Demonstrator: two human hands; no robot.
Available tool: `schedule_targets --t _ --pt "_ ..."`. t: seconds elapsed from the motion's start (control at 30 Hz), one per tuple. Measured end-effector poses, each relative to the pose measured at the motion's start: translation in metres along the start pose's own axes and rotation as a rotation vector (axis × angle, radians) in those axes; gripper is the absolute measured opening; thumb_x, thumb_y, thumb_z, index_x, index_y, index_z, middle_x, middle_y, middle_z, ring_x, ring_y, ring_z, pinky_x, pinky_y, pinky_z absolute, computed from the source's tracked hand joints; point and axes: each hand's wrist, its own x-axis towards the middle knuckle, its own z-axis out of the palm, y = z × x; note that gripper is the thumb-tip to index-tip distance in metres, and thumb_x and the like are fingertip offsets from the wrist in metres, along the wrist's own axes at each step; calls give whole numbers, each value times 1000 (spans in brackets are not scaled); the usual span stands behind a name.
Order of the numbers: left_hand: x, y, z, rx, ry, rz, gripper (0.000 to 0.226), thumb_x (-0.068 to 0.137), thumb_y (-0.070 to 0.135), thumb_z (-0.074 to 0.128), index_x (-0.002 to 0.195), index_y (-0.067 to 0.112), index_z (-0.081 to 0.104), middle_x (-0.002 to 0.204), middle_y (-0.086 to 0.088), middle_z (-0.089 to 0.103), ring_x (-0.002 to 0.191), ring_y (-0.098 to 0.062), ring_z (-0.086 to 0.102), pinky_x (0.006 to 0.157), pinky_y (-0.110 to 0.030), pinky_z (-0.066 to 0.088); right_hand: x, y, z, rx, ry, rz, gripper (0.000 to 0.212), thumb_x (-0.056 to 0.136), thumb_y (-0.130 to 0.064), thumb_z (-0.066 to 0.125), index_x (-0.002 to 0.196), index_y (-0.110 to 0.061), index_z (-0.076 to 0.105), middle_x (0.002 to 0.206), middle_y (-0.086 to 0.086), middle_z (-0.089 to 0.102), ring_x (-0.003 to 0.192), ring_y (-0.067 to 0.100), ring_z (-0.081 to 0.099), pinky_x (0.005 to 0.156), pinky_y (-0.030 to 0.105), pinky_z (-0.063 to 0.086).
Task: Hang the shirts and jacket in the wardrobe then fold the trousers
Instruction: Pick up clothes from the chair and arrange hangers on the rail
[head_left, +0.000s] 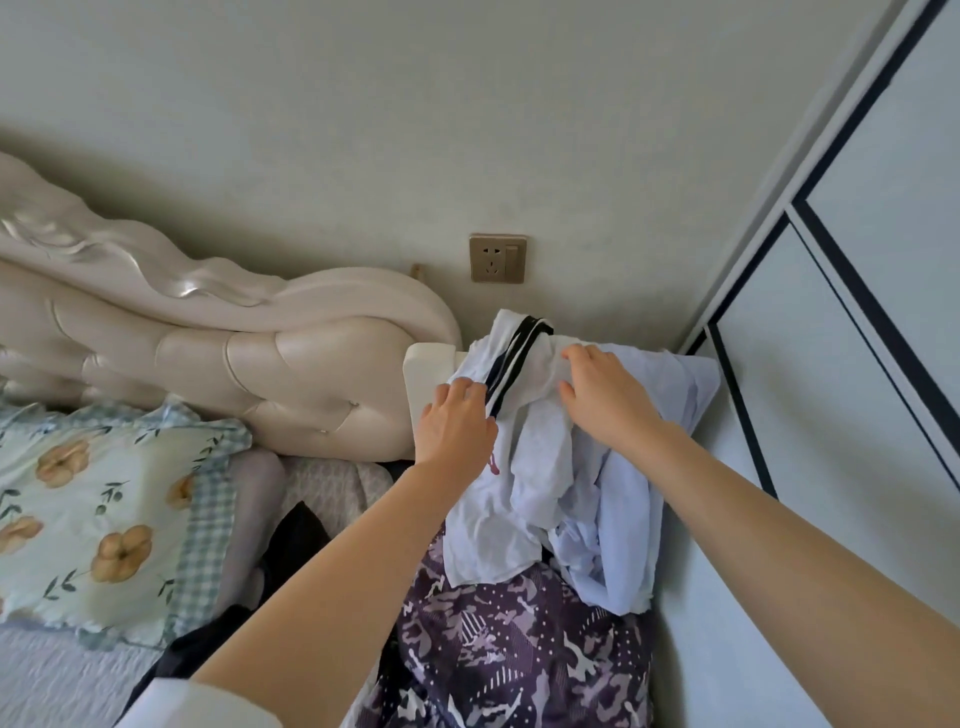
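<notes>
A white shirt (519, 467) with a dark striped collar (511, 364) lies on top of a heap of clothes on a bedside stand. My left hand (457, 421) grips the shirt's cloth just left of the collar. My right hand (605, 392) rests on the shirt to the right of the collar, fingers curled into the fabric. Under it lie a pale blue shirt (628, 519) and a purple patterned garment (519, 649). A dark garment (296, 540) lies on the bed to the left.
The wardrobe (857, 312) with dark-trimmed sliding doors stands at the right, doors shut. A padded cream headboard (208, 338) and a floral pillow (93, 519) fill the left. A wall socket (497, 258) sits above the heap. The white stand's edge (426, 374) shows by my left hand.
</notes>
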Motion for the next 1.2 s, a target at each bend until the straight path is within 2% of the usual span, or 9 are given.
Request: schedule_targets --t 0.17,0.4,0.5,0.67,0.83,0.93,1.0,1.1,1.2 --pt "30 6 15 -177 22 -61 39 97 23 48 135 15 42 135 -5 49 119 -27 46 88 -37 43 30 6 12 221 35 20 34 99 -24 47 128 -6 50 125 12 55 116 28 50 92 43 45" --pt "50 14 24 -633 111 -263 36 101 39 44 128 15 44 125 -4 50 117 -24 46 93 -36 39 68 -9 18 446 118 222 33 97 -40 49 99 -9 61 100 8 64 98 28 58 81 39 48" --pt "58 16 24 -557 120 -256 27 101 25 46 125 14 46 119 -3 51 111 -26 46 87 -38 40 82 -15 21 373 99 279 41 97 -44 46 90 -6 57 96 13 64 95 35 58 79 40 47" --pt "62 8 20 -632 98 -322 8 96 8 43 92 15 47 86 1 54 82 -23 51 64 -30 41 92 -19 23 420 143 272 23 97 -25 52 102 -6 63 104 14 65 100 34 58 84 38 47" --pt "44 -12 12 -919 64 -404 4 98 17 51 97 19 54 91 5 60 81 -23 60 75 -37 52 76 -25 23 606 201 200 25 98 -14 49 93 6 63 91 18 65 86 31 59 75 39 45" --pt "27 -23 6 -1010 99 -387 4 98 20 56 95 20 58 88 5 62 71 -7 60 59 -17 50 57 -32 28 748 173 189 21 100 -15 46 92 1 57 85 10 60 80 26 54 67 32 39" --pt "15 -27 4 -1036 63 -379 4 96 20 60 92 23 59 81 4 61 61 0 58 55 -15 48 42 -34 32 876 113 220 15 101 -19 45 95 -9 54 85 0 58 84 18 55 68 24 41" --pt "-3 -31 4 -1027 -81 -361 12 93 20 64 102 26 60 87 -3 63 73 -14 63 71 -34 57 22 -34 41 1022 53 311 19 99 -25 46 101 -11 59 96 6 65 94 23 62 89 40 52" --pt "-14 -31 4 -1012 -190 -340 33 89 13 65 109 38 55 103 1 62 87 -14 65 75 -27 57 3 -34 50 1042 17 341 17 99 -26 47 101 -14 59 98 10 66 94 27 64 91 49 52"
